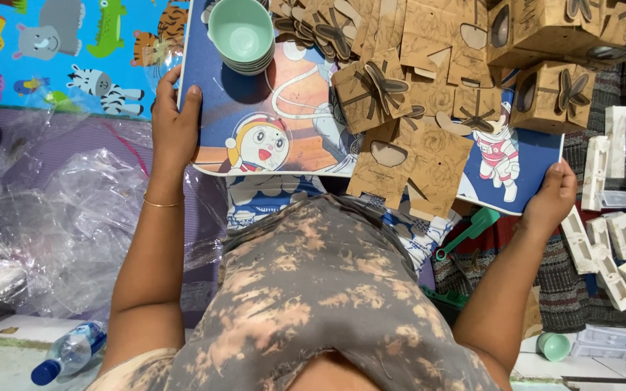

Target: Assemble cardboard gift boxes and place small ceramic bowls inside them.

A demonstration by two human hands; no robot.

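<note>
I've got the left hand (175, 127) and right hand (551, 197) each clamped on opposite short edges of the blue cartoon-printed rectangular desk (255, 108); its long axis runs hand-to-hand, brown cardboard boxes (429, 87) on top.

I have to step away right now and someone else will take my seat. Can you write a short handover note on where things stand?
Left hand: grips the left edge of the blue cartoon-printed lap table.
Right hand: grips that table's lower right corner.
On the table: a stack of mint green plastic bowls, flat brown die-cut cardboard blanks and folded brown cardboard gift boxes with bow tops.
Right, on the striped mat: white moulded tray inserts.
Done: several boxes stand folded.
Left: a pile of blanks lies unfolded; neither hand holds one.
</note>
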